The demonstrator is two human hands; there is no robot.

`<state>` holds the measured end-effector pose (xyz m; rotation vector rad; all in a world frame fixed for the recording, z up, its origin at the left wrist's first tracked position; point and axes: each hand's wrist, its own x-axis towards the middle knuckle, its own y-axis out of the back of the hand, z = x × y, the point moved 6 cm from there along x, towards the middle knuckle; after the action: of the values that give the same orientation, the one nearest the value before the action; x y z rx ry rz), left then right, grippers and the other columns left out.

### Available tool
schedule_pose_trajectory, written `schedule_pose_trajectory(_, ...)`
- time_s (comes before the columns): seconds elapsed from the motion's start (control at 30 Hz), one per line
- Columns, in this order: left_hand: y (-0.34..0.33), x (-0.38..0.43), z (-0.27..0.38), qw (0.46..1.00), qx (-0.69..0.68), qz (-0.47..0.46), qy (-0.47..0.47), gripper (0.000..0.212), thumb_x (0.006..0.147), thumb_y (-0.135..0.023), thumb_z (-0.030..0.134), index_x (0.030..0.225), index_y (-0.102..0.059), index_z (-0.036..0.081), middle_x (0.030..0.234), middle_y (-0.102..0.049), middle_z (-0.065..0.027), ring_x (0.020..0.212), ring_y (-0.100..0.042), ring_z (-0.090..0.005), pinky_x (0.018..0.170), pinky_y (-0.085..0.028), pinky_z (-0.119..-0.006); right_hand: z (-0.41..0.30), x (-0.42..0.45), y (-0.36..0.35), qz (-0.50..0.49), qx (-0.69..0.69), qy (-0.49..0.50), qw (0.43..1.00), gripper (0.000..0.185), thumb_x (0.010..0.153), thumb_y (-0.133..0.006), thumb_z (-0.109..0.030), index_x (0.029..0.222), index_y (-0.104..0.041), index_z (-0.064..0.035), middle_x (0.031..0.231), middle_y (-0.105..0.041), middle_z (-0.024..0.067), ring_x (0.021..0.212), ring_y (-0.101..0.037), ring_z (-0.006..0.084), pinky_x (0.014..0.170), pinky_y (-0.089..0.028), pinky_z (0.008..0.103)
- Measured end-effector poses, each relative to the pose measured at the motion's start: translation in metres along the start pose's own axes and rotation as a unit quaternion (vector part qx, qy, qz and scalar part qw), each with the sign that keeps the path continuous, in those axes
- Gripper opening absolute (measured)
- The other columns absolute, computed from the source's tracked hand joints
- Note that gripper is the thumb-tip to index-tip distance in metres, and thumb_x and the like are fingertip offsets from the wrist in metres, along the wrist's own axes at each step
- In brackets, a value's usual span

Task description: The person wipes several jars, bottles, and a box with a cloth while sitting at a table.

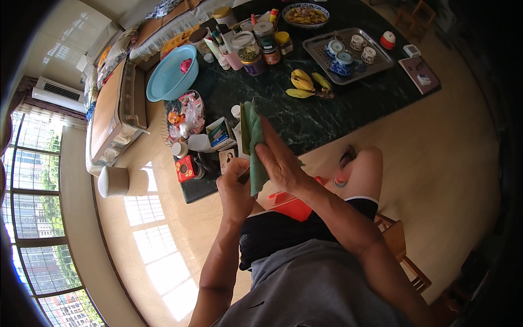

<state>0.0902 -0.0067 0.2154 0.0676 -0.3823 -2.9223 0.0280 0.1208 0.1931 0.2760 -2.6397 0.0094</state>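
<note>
My left hand (237,186) grips the lower end of a thin flat object (245,128), held upright on edge. Its kind cannot be told from this angle. A green cloth (256,159) lies along the right side of that object. My right hand (282,165) presses the cloth against it, fingers stretched out and the thumb along the near side. Both hands are in front of my body, close to the edge of the dark marble-patterned table (327,118). Below them, a red item (296,204) rests at my lap.
Bananas (302,81) and a metal tray (367,73) with cups are on the table. At left stand a light-blue plastic basin (167,77), a basket of wrapped items (186,116), a pen box (220,133) and a red box (186,168). Several jars (245,47) crowd the back.
</note>
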Motion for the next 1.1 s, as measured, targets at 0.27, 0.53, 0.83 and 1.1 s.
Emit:
schedule_pose_trajectory(0.27, 0.002, -0.001, 0.035, 0.987, -0.066, -0.114, -0.091, 0.028, 0.085, -0.078, -0.005, 0.1, -0.057, 0.004, 0.094, -0.069, -0.0043, 0.089, -0.065, -0.009, 0.081, -0.052, -0.025, 0.074, 0.02, 0.052, -0.032, 0.19, -0.231, 0.954, 0.042, 0.108, -0.048, -0.042, 0.107, -0.067, -0.0051, 0.097, -0.068, 0.0055, 0.085, -0.063, 0.012, 0.077, -0.051, 0.0334)
schedule_pose_trajectory(0.53, 0.006, 0.035, 0.012, 0.964, -0.244, 0.036, -0.099, 0.07, 0.103, -0.064, 0.022, 0.157, -0.026, -0.001, 0.138, -0.056, -0.0184, 0.127, -0.056, -0.0235, 0.106, -0.044, -0.035, 0.046, 0.014, 0.051, 0.054, 0.165, -0.159, 0.972, 0.046, 0.11, -0.044, -0.041, 0.13, -0.058, -0.0026, 0.108, -0.066, 0.006, 0.097, -0.061, 0.0143, 0.086, -0.048, 0.0283)
schedule_pose_trajectory(0.83, -0.001, 0.025, 0.017, 0.982, -0.078, 0.099, -0.141, 0.072, 0.089, -0.081, 0.032, 0.141, -0.044, 0.001, 0.132, -0.055, -0.0124, 0.12, -0.055, -0.0206, 0.102, -0.046, -0.036, -0.001, 0.022, 0.033, 0.051, 0.139, -0.112, 0.983, 0.047, 0.112, -0.039, -0.037, 0.139, -0.052, -0.001, 0.116, -0.063, 0.0094, 0.105, -0.058, 0.0163, 0.095, -0.046, 0.0312)
schedule_pose_trajectory(1.1, -0.002, 0.026, 0.012, 0.969, -0.192, -0.063, -0.141, 0.077, 0.079, -0.09, 0.024, 0.137, -0.046, 0.001, 0.119, -0.065, -0.0109, 0.111, -0.065, -0.0209, 0.096, -0.055, -0.034, 0.03, 0.023, 0.048, 0.022, 0.426, -0.39, 0.816, 0.042, 0.107, -0.052, -0.043, 0.121, -0.066, -0.0067, 0.11, -0.066, 0.003, 0.097, -0.063, 0.0112, 0.087, -0.051, 0.0289)
